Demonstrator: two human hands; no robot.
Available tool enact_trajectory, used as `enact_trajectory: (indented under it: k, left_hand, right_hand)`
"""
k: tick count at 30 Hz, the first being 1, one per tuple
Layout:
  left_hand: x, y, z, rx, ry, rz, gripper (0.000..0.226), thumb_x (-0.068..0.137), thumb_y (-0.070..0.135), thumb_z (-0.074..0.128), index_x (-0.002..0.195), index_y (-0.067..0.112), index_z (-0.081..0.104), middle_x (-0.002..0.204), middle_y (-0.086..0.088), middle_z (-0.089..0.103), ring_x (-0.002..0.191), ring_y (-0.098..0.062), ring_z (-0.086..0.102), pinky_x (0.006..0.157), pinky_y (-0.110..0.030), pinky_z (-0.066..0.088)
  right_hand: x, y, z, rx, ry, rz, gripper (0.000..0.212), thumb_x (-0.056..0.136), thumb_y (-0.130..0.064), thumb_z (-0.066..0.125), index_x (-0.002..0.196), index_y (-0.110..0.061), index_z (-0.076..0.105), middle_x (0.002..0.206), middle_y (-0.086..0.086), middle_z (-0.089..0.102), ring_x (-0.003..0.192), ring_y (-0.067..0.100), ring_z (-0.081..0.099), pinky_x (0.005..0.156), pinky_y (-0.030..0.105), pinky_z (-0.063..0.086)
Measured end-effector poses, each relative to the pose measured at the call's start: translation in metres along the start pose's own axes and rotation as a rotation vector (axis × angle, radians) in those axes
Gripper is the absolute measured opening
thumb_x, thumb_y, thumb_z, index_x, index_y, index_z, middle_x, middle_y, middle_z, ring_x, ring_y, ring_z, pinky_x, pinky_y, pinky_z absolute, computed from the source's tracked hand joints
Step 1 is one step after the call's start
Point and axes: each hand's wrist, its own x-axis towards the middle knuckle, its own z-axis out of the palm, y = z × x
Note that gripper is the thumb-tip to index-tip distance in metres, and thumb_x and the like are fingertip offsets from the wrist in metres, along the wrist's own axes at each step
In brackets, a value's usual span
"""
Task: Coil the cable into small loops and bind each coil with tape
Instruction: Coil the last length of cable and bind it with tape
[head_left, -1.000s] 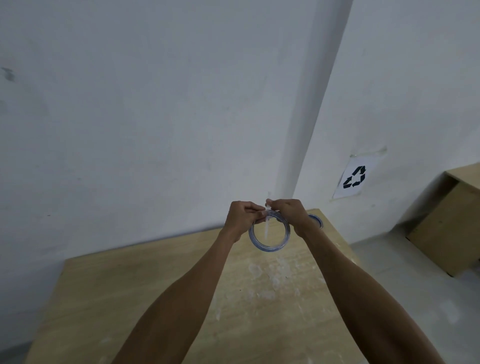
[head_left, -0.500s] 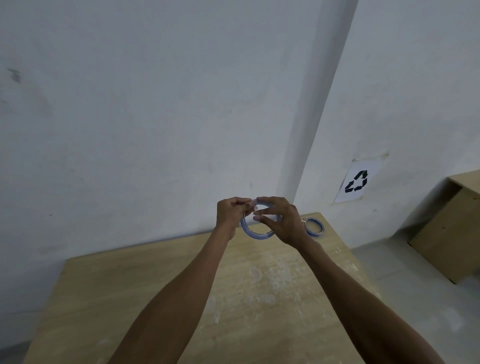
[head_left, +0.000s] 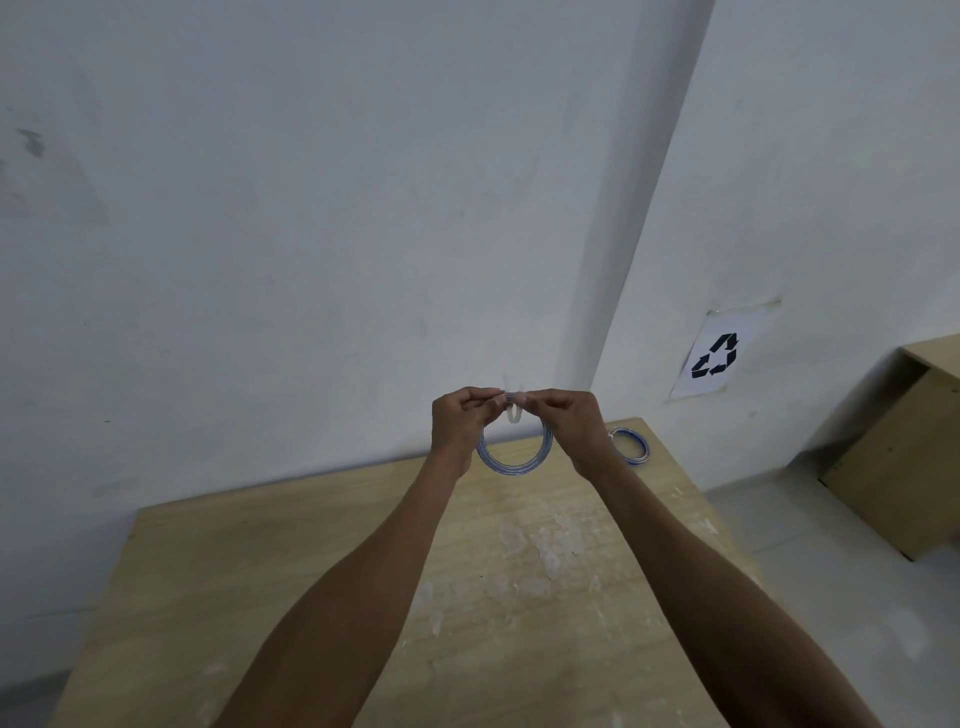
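Observation:
A small blue-and-white cable coil (head_left: 511, 465) hangs upright in the air above the far part of the wooden table (head_left: 260, 571). My left hand (head_left: 460, 423) pinches the top of the coil from the left. My right hand (head_left: 569, 423) pinches it from the right. Between the fingertips a strip of clear tape (head_left: 514, 410) wraps the top of the coil, with its ends sticking up and down. A second blue-and-white coil (head_left: 629, 445) lies flat at the table's far right corner.
White walls stand close behind the table. A paper with a recycling sign (head_left: 719, 356) is stuck on the right wall. A wooden cabinet (head_left: 904, 457) stands on the grey floor at the right. Pale stains mark the table's middle.
My right hand has moved from in front of the coil back to its top right, and both hands now pinch the tape at the top. The coil hangs facing me again.

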Motion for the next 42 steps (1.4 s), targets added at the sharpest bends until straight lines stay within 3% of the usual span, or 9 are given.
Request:
enact_trajectory:
  k: [6,10,12,17,24,28,32,37,42]
  left_hand:
    - [-0.010,0.003,0.009,0.034,-0.015,0.095,0.014,0.083,0.002,0.082,0.097,0.003,0.077,0.093,-0.012,0.080,0.093,-0.024,0.078,0.091,-0.035,0.061]
    - [-0.014,0.006,0.013,0.011,-0.014,0.106,0.015,0.084,-0.002,0.079,0.100,-0.001,0.078,0.090,-0.010,0.079,0.087,-0.021,0.078,0.090,-0.034,0.061]
    - [-0.016,0.007,0.013,-0.017,-0.017,0.110,0.017,0.085,-0.001,0.078,0.102,-0.002,0.077,0.092,-0.012,0.080,0.089,-0.023,0.078,0.090,-0.034,0.061]
    - [-0.021,0.010,0.017,-0.131,0.014,0.077,0.019,0.088,-0.001,0.075,0.107,-0.007,0.075,0.094,-0.016,0.079,0.087,-0.022,0.078,0.085,-0.027,0.061]
    - [-0.027,0.016,0.027,-0.172,0.069,0.058,0.017,0.088,-0.002,0.076,0.104,-0.009,0.074,0.095,-0.019,0.078,0.085,-0.024,0.077,0.078,-0.030,0.062]
    - [-0.029,0.020,0.027,-0.164,0.069,0.068,0.014,0.089,-0.001,0.075,0.102,-0.006,0.075,0.092,-0.014,0.079,0.084,-0.020,0.077,0.073,-0.028,0.061]
    - [-0.031,0.021,0.028,-0.165,0.074,0.066,0.014,0.090,-0.002,0.073,0.104,-0.004,0.076,0.089,-0.008,0.079,0.085,-0.019,0.076,0.077,-0.032,0.061]
    - [-0.030,0.021,0.027,-0.172,0.041,0.058,0.038,0.091,-0.004,0.069,0.127,0.009,0.072,0.105,-0.012,0.079,0.096,-0.023,0.077,0.086,-0.033,0.063]
    - [-0.024,0.023,0.023,-0.160,-0.021,0.055,0.037,0.095,-0.005,0.064,0.129,0.008,0.070,0.097,-0.007,0.078,0.092,-0.017,0.074,0.088,-0.033,0.062]
  right_hand:
    - [0.009,-0.005,0.003,-0.002,0.052,0.112,0.025,0.080,-0.022,0.085,0.085,0.002,0.080,0.097,0.022,0.070,0.089,0.021,0.061,0.081,0.035,0.045]
    - [0.012,-0.009,0.003,0.077,0.064,0.226,0.020,0.077,-0.024,0.088,0.087,-0.008,0.082,0.116,0.004,0.069,0.109,0.022,0.063,0.085,0.038,0.050]
    - [0.012,-0.011,0.002,0.125,0.069,0.239,0.021,0.079,-0.022,0.087,0.090,-0.006,0.080,0.120,0.005,0.069,0.112,0.024,0.064,0.083,0.038,0.051]
    - [0.006,-0.017,0.002,0.160,0.057,0.177,0.013,0.087,-0.019,0.079,0.094,-0.008,0.081,0.109,0.009,0.076,0.108,0.025,0.069,0.085,0.034,0.052]
    - [0.000,-0.016,0.004,0.109,0.151,0.031,0.018,0.084,-0.015,0.081,0.099,-0.006,0.082,0.098,0.005,0.079,0.091,0.008,0.075,0.086,0.026,0.057]
    - [-0.002,-0.019,0.006,0.132,0.150,0.022,0.012,0.086,-0.014,0.079,0.097,-0.009,0.082,0.108,-0.002,0.078,0.097,0.008,0.073,0.081,0.024,0.056]
    - [0.000,-0.022,0.009,0.197,0.157,0.104,0.019,0.088,-0.017,0.078,0.105,-0.009,0.081,0.114,-0.002,0.076,0.103,0.013,0.071,0.081,0.028,0.053]
    - [0.002,-0.025,0.012,0.203,0.174,0.137,0.020,0.089,-0.018,0.077,0.107,-0.008,0.079,0.114,0.001,0.076,0.102,0.015,0.071,0.078,0.025,0.052]
    - [0.005,-0.025,0.017,0.199,0.184,0.143,0.019,0.090,-0.019,0.076,0.107,-0.013,0.080,0.115,-0.001,0.076,0.099,0.011,0.070,0.077,0.023,0.051]
